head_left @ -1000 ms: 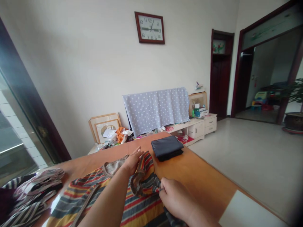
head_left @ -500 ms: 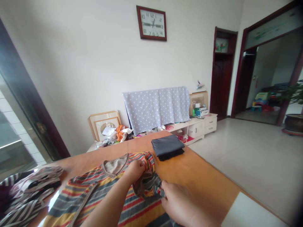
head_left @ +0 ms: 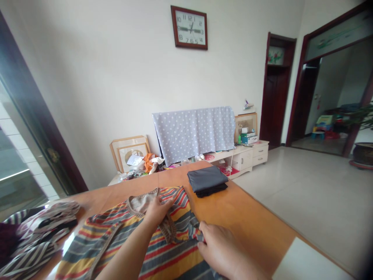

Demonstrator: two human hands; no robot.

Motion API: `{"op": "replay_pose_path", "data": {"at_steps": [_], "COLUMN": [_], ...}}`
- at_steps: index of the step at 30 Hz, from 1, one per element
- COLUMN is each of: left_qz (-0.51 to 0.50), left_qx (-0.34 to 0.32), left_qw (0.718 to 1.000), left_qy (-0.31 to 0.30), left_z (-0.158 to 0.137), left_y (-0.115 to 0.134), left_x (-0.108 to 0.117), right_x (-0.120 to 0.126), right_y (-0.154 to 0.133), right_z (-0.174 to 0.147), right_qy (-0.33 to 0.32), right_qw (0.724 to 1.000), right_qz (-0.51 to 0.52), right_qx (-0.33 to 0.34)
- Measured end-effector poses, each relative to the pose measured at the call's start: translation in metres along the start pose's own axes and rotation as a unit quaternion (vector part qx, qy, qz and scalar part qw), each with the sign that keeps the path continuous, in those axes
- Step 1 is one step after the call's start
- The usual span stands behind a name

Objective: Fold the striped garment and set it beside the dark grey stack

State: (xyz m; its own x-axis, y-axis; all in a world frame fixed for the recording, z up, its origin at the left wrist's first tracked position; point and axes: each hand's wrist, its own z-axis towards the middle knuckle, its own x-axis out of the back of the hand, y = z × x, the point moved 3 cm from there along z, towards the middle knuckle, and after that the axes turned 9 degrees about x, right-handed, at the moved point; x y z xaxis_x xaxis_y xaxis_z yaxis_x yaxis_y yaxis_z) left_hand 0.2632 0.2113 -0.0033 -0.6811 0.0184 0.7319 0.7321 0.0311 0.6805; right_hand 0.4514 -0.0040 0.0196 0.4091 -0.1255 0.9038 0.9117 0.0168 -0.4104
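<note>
A striped knit top (head_left: 171, 256) in red, yellow and grey lies spread on the wooden table, its brown ribbed neckline at the far side. One sleeve is folded inward over the body of the garment. My left hand (head_left: 157, 212) rests on the fabric just right of the neckline, thumb apart from the other fingers, pressing on the cloth without gripping it. At the right edge of the top, my right hand (head_left: 220, 245) pinches the grey striped end of the sleeve between thumb and fingers. Part of the folded sleeve is hidden under my left hand.
Folded dark trousers or similar dark cloth (head_left: 207, 181) lie beyond my right hand. A crumpled pile of striped clothes (head_left: 43, 233) sits at the left. A white sheet (head_left: 305, 260) covers the table's near right corner. Behind stands a low cabinet (head_left: 259, 149).
My left hand has shifted slightly left and loosened from the bunched sleeve, which now lies flatter. My right hand keeps its pinch in nearly the same place.
</note>
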Motion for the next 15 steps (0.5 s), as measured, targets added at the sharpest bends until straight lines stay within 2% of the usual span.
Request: {"op": "replay_pose_path", "data": {"at_steps": [5, 9, 12, 15], "left_qz": [0.048, 0.099, 0.146, 0.181], "left_qx": [-0.011, -0.046, -0.071, -0.091], "left_qw": [0.998, 0.992, 0.985, 0.976], "left_qy": [0.048, 0.059, 0.057, 0.075], "left_z": [0.007, 0.009, 0.004, -0.006], "left_y": [0.001, -0.005, -0.012, -0.015], "left_x": [-0.004, 0.002, 0.005, 0.009], "right_x": [-0.002, -0.005, -0.003, 0.006], "right_y": [0.001, 0.002, -0.001, -0.007], "right_z": [0.0, -0.003, -0.005, -0.003], "right_qy": [0.027, 0.01, -0.017, 0.007], "right_qw": [0.999, 1.0, 0.999, 0.998], "right_qz": [0.004, 0.007, 0.036, 0.056], "right_qx": [0.023, 0.027, 0.028, 0.022]}}
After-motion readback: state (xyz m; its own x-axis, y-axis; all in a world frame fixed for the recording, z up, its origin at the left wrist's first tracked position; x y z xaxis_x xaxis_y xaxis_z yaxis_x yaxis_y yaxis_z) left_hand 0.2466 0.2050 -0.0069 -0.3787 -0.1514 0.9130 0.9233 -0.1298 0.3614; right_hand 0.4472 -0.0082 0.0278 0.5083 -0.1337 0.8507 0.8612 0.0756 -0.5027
